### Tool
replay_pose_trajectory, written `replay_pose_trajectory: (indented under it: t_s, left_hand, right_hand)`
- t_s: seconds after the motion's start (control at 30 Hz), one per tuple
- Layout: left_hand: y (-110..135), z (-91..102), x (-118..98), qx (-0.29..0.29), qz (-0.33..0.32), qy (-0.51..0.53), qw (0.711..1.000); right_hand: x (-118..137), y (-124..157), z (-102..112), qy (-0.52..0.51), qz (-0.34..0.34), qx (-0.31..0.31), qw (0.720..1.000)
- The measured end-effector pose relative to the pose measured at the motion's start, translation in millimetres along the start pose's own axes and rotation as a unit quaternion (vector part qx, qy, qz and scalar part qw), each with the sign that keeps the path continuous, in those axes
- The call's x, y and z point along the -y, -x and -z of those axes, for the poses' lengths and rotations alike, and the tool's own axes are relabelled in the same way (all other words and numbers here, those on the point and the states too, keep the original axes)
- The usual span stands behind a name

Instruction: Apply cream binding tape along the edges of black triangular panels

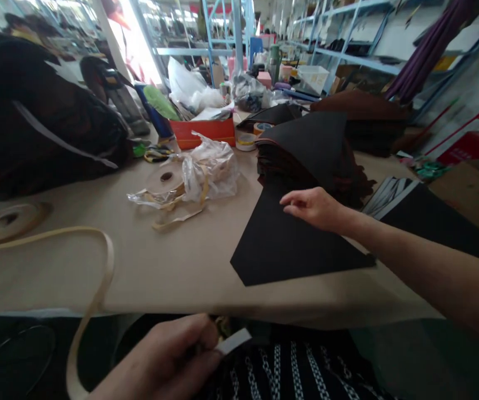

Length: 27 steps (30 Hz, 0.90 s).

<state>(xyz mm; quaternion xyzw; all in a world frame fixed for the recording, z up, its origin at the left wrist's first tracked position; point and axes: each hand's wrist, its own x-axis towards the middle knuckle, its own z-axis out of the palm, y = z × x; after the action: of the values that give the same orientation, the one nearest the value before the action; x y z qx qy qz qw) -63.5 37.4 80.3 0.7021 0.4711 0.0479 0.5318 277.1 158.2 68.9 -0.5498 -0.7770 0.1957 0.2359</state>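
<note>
My left hand is low, below the table's front edge, fingers pinched shut on the end of a pale strip of tape. A long beige band loops from the table down past that hand. My right hand reaches over a flat black triangular sheet lying on the table, fingers curled and close together, resting at the sheet's upper part beside a stack of dark sheets. I cannot see anything held in it.
A crumpled clear plastic bag lies mid-table with beige strips. A tape roll sits at the left. A dark bag fills the far left. An orange box, clutter and blue shelving stand behind.
</note>
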Motion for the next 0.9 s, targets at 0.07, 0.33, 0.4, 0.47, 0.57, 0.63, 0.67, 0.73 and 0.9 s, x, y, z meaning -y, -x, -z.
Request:
replay_pose_trajectory:
  t_s: [0.07,0.33,0.4,0.47,0.57,0.63,0.67,0.73,0.9]
  left_hand:
    - [-27,-22.3,-17,0.028,0.001,0.068,0.997]
    - [-87,-60.5,-47,0.054,-0.008,0.134,0.989]
    - [-91,-59.8,-47,0.055,-0.004,0.123,0.991]
    - [-94,-59.2,-46,0.06,0.001,0.111,0.992]
    - [-97,-59.5,-43,0.058,0.011,0.097,0.994]
    - [-100,-60.1,-40,0.06,0.02,0.095,0.994]
    - [-101,-60.3,-38,0.066,0.025,0.093,0.993]
    - [-103,-60.3,-35,0.089,0.031,0.082,0.992]
    - [-112,-55.0,-31,0.139,0.061,0.032,0.988]
  right_hand:
    - [9,40,-14,-0.174,-0.078,0.087,0.978]
    - [24,119,-40,-0.426,-0.272,0.209,0.837]
    - [23,117,-38,-0.425,-0.264,0.205,0.841]
    - [21,112,-37,-0.421,-0.246,0.201,0.849]
    - [19,107,-40,-0.413,-0.223,0.211,0.857]
    - [19,105,-44,-0.407,-0.215,0.215,0.861]
    - [18,104,-46,-0.403,-0.212,0.213,0.864]
    - [17,104,-45,-0.394,-0.211,0.202,0.872]
    - [-4,110,-16,-0.375,-0.24,0.119,0.887]
